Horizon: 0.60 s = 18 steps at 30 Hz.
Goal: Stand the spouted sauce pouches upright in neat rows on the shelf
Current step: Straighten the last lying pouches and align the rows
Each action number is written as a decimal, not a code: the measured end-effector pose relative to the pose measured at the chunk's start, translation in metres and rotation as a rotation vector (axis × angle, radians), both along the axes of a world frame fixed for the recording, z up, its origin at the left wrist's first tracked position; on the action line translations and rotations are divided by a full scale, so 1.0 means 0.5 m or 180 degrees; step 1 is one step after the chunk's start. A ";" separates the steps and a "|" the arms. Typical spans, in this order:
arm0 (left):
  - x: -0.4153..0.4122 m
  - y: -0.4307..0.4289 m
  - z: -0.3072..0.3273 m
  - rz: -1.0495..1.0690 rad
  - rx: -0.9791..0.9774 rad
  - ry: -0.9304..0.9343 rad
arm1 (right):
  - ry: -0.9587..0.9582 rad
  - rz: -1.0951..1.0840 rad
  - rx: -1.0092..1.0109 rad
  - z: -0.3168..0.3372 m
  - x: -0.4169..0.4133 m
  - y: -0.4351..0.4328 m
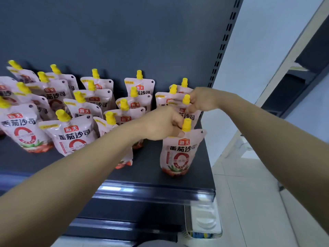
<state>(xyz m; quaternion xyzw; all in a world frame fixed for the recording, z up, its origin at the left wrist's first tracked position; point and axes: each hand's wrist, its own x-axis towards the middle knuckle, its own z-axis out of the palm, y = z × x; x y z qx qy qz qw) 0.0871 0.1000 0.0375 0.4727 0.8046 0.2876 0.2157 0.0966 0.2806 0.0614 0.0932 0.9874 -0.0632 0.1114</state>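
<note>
Pouch in play = front pouch (179, 152), last in the rightmost column, upright on the shelf (151, 166) near its front edge. Long axis is vertical, yellow cap (186, 124) on top, label facing out.

Left hand (163, 123) grips it at the neck, fingers curled just left of the cap, so the pouch body hangs below and right of that hand. Second pouch (186, 115) stands directly behind. Right hand (203, 99) pinches it at the cap, reaching in from the right.

Two more caps show further back in the same column. The caps line up roughly front to back.

Key relation: the front pouch sits straight ahead of the second one, with the left hand nearer and the right hand deeper in. My read: any correction is along the front-back line, not sideways.

Other pouches (71, 134) in the columns to the left lean leftward and look less tidy, so they probably need attention too.
</note>
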 end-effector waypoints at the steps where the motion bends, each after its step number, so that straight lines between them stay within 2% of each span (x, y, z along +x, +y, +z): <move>1: 0.006 -0.005 -0.001 -0.0037 0.0004 -0.0129 | 0.0004 0.0003 -0.0058 -0.006 -0.004 0.003; 7: 0.030 -0.025 0.005 -0.0155 -0.0157 -0.0490 | 0.0161 -0.0051 -0.0399 -0.033 -0.023 0.012; 11: 0.032 -0.030 -0.003 -0.0125 -0.0562 -0.0287 | 0.0097 -0.0030 -0.0464 -0.030 -0.008 0.015; 18: 0.029 -0.031 -0.006 -0.0013 -0.0533 -0.0290 | -0.0140 0.0203 -0.0521 -0.020 0.032 0.004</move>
